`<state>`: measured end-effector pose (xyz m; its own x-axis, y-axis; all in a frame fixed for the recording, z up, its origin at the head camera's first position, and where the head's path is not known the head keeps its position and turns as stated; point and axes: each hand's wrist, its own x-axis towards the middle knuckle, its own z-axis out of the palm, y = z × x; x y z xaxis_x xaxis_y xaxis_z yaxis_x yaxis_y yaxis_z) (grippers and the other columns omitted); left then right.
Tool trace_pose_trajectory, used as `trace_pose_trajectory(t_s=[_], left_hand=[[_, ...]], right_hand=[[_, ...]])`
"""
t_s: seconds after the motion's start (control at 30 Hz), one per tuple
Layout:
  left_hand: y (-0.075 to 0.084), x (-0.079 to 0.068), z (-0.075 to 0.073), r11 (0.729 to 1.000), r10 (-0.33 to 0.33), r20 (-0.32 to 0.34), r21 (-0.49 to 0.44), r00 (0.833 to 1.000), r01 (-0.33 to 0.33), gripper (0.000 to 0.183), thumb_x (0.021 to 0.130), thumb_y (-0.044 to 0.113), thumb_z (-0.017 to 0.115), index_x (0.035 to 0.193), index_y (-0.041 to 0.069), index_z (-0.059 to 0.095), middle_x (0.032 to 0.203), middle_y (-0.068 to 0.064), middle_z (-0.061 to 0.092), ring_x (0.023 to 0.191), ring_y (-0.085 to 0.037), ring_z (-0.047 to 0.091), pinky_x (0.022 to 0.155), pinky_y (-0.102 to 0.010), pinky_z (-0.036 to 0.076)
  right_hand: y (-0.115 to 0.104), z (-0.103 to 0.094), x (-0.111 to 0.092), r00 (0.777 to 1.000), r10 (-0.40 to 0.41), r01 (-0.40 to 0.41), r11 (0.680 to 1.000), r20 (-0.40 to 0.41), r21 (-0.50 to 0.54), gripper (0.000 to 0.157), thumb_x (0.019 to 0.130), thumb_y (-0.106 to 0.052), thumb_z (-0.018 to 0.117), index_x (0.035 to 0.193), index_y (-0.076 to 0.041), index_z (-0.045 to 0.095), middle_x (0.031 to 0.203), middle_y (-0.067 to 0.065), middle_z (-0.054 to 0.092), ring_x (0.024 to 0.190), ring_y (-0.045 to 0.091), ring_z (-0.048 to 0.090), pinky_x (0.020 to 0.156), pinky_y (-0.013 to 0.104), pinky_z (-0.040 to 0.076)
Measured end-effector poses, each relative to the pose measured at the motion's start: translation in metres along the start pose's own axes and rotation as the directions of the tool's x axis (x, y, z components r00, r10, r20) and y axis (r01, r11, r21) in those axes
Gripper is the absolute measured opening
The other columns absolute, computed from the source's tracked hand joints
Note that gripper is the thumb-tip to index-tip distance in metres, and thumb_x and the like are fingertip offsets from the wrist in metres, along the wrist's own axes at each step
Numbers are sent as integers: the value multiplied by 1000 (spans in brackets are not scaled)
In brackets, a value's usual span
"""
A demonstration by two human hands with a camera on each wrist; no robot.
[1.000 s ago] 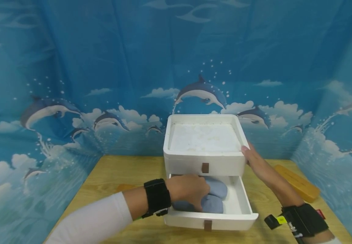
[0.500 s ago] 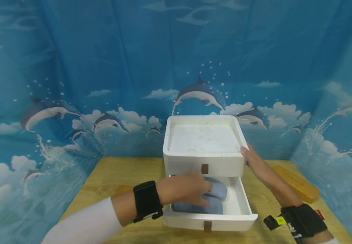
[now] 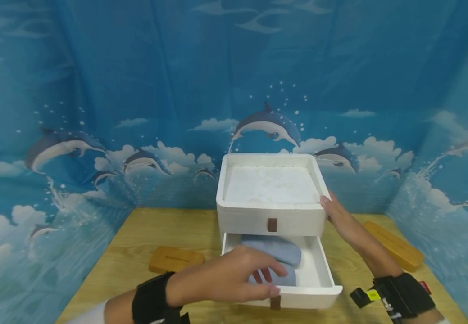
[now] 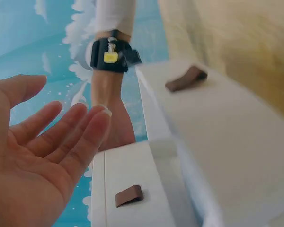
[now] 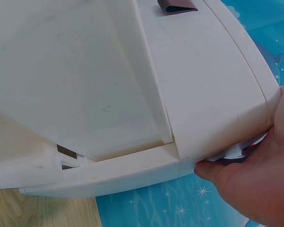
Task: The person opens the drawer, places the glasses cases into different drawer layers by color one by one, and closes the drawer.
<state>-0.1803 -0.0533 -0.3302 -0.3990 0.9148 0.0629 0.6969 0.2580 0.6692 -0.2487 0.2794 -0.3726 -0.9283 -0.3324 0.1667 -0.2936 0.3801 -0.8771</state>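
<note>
Fingers (image 4: 87, 137) of the left hand (image 3: 225, 276) are spread apart and hold nothing. In the head view, this hand overlaps the left part of the open lower drawer (image 3: 311, 270), with the thumb at the brown tab (image 3: 275, 303); contact cannot be told. Right hand (image 3: 341, 220) grips the upper right front corner of the white cabinet (image 3: 272, 184). Two blue-grey rolls (image 3: 276, 249) lie inside the lower drawer, one behind the other; the left hand partly covers the front one. Orange-brown blocks (image 3: 393, 245) rest on the desk (image 3: 169, 227), one on each side of the cabinet.
</note>
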Motion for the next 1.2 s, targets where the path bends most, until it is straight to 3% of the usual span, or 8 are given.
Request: trace_pose_trajectory(t_s=[0.2, 0.37, 0.43, 0.67, 0.87, 0.93, 1.17, 1.2], left_hand=[[-8, -23, 22, 982, -6, 89, -187, 996, 22, 34, 105, 23, 61, 136, 10, 66, 129, -1, 74, 106, 9, 65, 87, -11, 55], [-24, -29, 48, 869, -66, 225, -467, 972, 167, 38, 104, 12, 62, 141, 8, 61, 135, -5, 71, 110, 8, 64, 92, -14, 54], [-29, -25, 59, 874, -81, 231, -452, 970, 181, 38, 100, 5, 65, 138, 2, 62, 131, -13, 72, 106, 7, 65, 88, -12, 53], [-48, -19, 86, 995, -59, 136, -75, 989, 70, 38, 96, 6, 67, 134, 2, 66, 117, -11, 78, 94, 12, 63, 82, -3, 46], [-69, -26, 107, 985, -51, 19, -164, 999, 53, 33, 98, 6, 63, 130, -3, 69, 124, -15, 75, 97, 11, 62, 82, -6, 48], [-74, -28, 113, 953, -88, 9, -291, 996, 87, 33, 99, 3, 61, 129, -8, 67, 124, -21, 73, 100, 10, 62, 86, -8, 49], [-89, -33, 122, 667, -190, 115, -713, 975, 214, 48, 100, 1, 61, 144, -13, 49, 136, -33, 63, 112, 0, 67, 95, -13, 51], [-90, -32, 123, 672, -184, 113, -711, 976, 208, 49, 100, 2, 61, 145, -12, 48, 137, -32, 63, 114, -2, 67, 96, -13, 51]], right_hand=[[0, 2, -2, 1000, 15, -15, 1000, -11, 6, 65, 115, -42, 18, 166, -21, -14, 173, 21, -8, 154, 53, 8, 112, 85, 16], [1, 1, -3, 1000, 23, -23, 1000, -18, -1, 65, 114, -43, 17, 166, -20, -14, 173, 22, -8, 154, 53, 10, 111, 85, 18], [0, 1, -3, 1000, 22, -22, 1000, -16, 2, 65, 114, -43, 17, 166, -22, -15, 173, 21, -9, 154, 53, 8, 112, 85, 17], [-2, 2, -4, 1000, 20, -20, 1000, -19, 6, 64, 115, -41, 17, 166, -20, -14, 173, 23, -9, 154, 54, 8, 112, 84, 17], [-1, 4, -3, 1000, 5, -5, 1000, -17, 1, 63, 115, -41, 15, 167, -20, -14, 173, 23, -7, 153, 56, 13, 112, 84, 17], [-1, 4, -2, 1000, 2, -2, 1000, -16, -1, 63, 115, -40, 15, 166, -19, -14, 173, 24, -6, 153, 56, 14, 112, 84, 19], [-3, 2, -2, 1000, 6, -6, 1000, -8, -20, 62, 115, -41, 16, 166, -24, -15, 174, 21, -10, 154, 55, 9, 112, 85, 18], [-3, 2, -2, 1000, 5, -5, 1000, -7, -24, 62, 115, -41, 16, 166, -24, -15, 174, 20, -11, 155, 56, 9, 111, 85, 18]])
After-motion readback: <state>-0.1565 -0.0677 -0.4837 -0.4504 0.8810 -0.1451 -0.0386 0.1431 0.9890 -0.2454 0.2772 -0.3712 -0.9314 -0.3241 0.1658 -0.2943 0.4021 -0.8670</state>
